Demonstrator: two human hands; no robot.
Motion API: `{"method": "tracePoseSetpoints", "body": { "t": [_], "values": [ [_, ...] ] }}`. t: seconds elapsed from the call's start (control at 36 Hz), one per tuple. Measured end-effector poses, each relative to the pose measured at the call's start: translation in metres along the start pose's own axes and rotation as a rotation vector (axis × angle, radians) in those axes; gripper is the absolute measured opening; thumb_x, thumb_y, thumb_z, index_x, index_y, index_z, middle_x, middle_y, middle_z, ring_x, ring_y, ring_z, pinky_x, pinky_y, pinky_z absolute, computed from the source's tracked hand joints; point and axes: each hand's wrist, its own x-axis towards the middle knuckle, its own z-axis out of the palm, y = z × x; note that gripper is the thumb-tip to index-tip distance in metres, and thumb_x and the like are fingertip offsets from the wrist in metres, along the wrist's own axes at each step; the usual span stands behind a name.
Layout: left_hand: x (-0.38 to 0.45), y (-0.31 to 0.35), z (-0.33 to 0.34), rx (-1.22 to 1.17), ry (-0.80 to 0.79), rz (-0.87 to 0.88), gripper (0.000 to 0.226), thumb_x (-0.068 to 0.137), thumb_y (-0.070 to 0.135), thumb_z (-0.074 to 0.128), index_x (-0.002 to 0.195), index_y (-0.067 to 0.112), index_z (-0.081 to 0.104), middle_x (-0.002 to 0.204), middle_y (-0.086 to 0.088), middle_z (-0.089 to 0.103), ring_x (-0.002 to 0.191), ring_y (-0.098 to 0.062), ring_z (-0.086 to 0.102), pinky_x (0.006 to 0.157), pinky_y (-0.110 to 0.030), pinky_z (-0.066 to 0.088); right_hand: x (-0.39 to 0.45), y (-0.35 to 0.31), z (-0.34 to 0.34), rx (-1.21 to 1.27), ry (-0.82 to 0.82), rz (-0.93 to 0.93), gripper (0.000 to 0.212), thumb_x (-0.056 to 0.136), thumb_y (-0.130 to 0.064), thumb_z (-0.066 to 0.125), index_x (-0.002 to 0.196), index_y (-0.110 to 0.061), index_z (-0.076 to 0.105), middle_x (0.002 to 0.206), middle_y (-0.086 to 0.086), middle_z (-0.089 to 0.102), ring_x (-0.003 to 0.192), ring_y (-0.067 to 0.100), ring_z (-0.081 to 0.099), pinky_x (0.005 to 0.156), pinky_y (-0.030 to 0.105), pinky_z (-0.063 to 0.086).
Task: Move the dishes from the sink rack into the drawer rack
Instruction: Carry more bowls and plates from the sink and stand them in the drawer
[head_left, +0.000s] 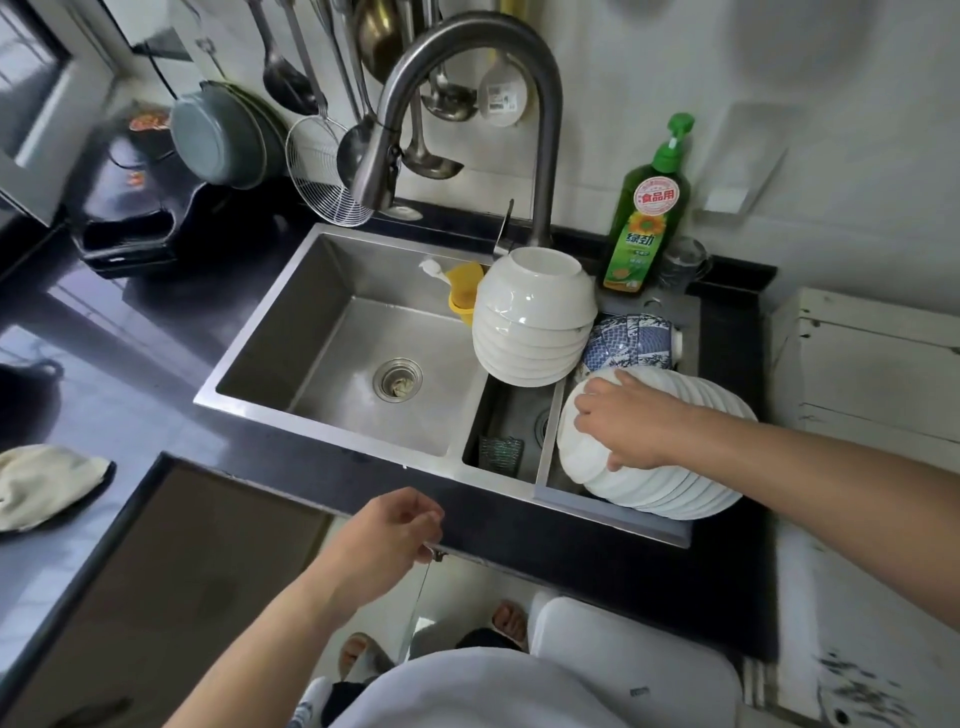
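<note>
Head view, only view. Right hand (631, 423) lies spread over the near stack of white plates (670, 467), which rests tilted in the sink rack (613, 506) over the right basin. Grip wide, fingers draped on the top plate's rim, thumb at the lower edge; touching, not yet lifting. Behind it a blue-patterned bowl (631, 340) lies on its side, and a stack of inverted white bowls (535, 319) stands at the divider. Left hand (389, 535) is at the bench edge (519, 519), fingers curled narrow around a small metal pull (438, 555); what it belongs to I cannot tell. No drawer rack is visible.

Handling, judged: glazed ceramic, stiff, brittle, possibly wet and slick. The whole stack would be heavy for one hand; better a few plates at a time, pinched at the rim with fingers under. Chipping against the steel rack edge is the risk.

Surface and room: dark glossy bench, stainless double sink (332, 364), left basin bare but for the drain. Gooseneck tap (467, 93) above; green detergent bottle (644, 218) at the wall; ladles and a wire skimmer (322, 176) hanging.
</note>
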Motion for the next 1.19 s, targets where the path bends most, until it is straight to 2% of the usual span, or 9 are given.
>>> {"method": "tracePoseSetpoints", "body": {
  "t": [0.19,0.5,0.64,0.81,0.89,0.97,1.06,1.14,1.19],
  "values": [
    [0.0,0.001,0.005,-0.013,-0.043,-0.004,0.015,0.102,0.02,0.055,0.104,0.02,0.07,0.095,-0.001,0.076,0.087,-0.019,0.073,0.076,-0.027,0.055,-0.012,0.007,-0.005,-0.062,0.082,-0.094,0.043,0.082,-0.035,0.08,0.115,-0.017,0.058,0.116,-0.003,0.053,0.107,0.02,0.048,0.101,0.038,0.041],
    [0.001,0.015,0.022,-0.103,-0.125,0.011,0.016,0.102,0.02,0.054,0.104,0.019,0.07,0.095,-0.001,0.077,0.079,-0.013,0.07,0.077,-0.029,0.054,-0.054,0.021,-0.012,0.037,0.359,-0.052,0.043,0.08,-0.036,0.083,0.11,-0.016,0.059,0.109,0.0,0.053,0.1,0.02,0.049,0.086,0.037,0.048],
    [-0.001,0.018,0.022,-0.413,-0.26,-0.014,0.021,0.102,0.021,0.059,0.116,0.007,0.068,0.1,-0.008,0.075,0.086,-0.021,0.067,0.084,-0.037,0.054,-0.081,0.01,-0.017,0.577,0.536,0.151,0.06,0.085,-0.041,0.078,0.135,-0.016,0.056,0.121,-0.006,0.045,0.113,0.016,0.048,0.094,0.039,0.049],
    [-0.008,0.026,0.014,-0.87,-0.141,0.079,0.055,0.081,0.053,0.074,0.13,0.028,0.067,0.133,-0.003,0.067,0.123,-0.025,0.064,0.102,-0.053,0.054,-0.088,-0.072,-0.03,1.761,0.959,0.246,0.042,0.075,-0.031,0.088,0.108,-0.023,0.064,0.11,-0.006,0.071,0.11,0.01,0.066,0.096,0.03,0.055],
    [-0.016,0.035,0.015,-0.804,-0.063,0.262,0.055,0.083,0.055,0.068,0.134,0.037,0.061,0.137,0.013,0.065,0.128,-0.006,0.059,0.109,-0.041,0.045,-0.062,-0.127,-0.035,2.158,0.951,0.265,0.041,0.075,-0.035,0.08,0.106,-0.016,0.06,0.104,-0.004,0.075,0.103,0.017,0.07,0.094,0.049,0.058],
    [-0.023,0.046,0.021,-0.728,-0.094,0.296,0.05,0.087,0.055,0.069,0.134,0.04,0.062,0.133,0.013,0.067,0.124,-0.004,0.061,0.108,-0.035,0.042,-0.034,-0.177,-0.045,2.117,0.927,0.358,0.042,0.07,-0.042,0.083,0.099,-0.022,0.061,0.101,0.002,0.075,0.098,0.019,0.072,0.087,0.05,0.058],
    [-0.026,0.054,0.029,-0.464,0.057,0.271,0.023,0.097,0.039,0.064,0.108,0.019,0.067,0.094,-0.002,0.076,0.09,-0.019,0.071,0.089,-0.043,0.056,-0.017,-0.213,-0.052,1.983,0.776,0.459,0.046,0.064,-0.054,0.073,0.101,-0.032,0.058,0.099,-0.007,0.074,0.092,0.008,0.072,0.081,0.044,0.061],
    [-0.019,0.044,0.024,-0.381,0.313,0.191,0.007,0.097,0.024,0.062,0.095,0.019,0.067,0.08,-0.007,0.075,0.072,-0.022,0.074,0.074,-0.048,0.062,-0.013,-0.226,-0.048,1.925,0.622,0.273,0.064,0.064,-0.049,0.076,0.124,-0.044,0.053,0.119,-0.017,0.067,0.105,0.006,0.069,0.09,0.043,0.06],
    [-0.014,0.034,0.013,-0.445,0.323,0.154,0.006,0.099,0.017,0.062,0.1,0.017,0.068,0.085,-0.016,0.074,0.07,-0.024,0.072,0.069,-0.048,0.061,-0.018,-0.22,-0.044,1.752,0.532,0.075,0.074,0.077,-0.034,0.079,0.142,-0.037,0.046,0.139,-0.025,0.053,0.121,0.001,0.06,0.102,0.036,0.054]
  ]
}}
